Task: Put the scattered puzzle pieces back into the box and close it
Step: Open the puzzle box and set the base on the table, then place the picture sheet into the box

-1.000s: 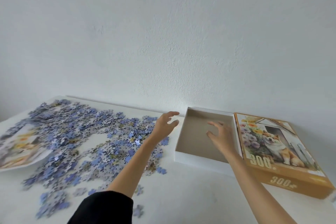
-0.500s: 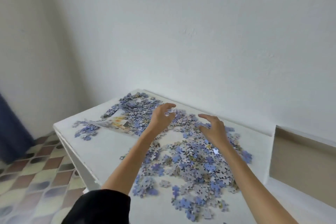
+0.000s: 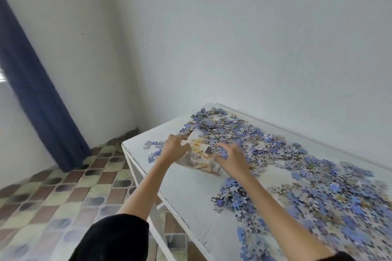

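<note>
Table (image 3: 186, 193): white, strewn with blue puzzle pieces (image 3: 318, 186).
Room: white walls, blue curtain (image 3: 36, 95), patterned tile floor (image 3: 53, 197).
Left hand (image 3: 175, 150): fingers curled on printed sheet (image 3: 201, 155).
Right hand (image 3: 232, 158): spread open over the sheet.

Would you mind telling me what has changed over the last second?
Both hands left the open box and swung left. The left hand and right hand now reach the printed sheet among the puzzle pieces. The box is out of view. Pieces stay scattered on the table.
</note>
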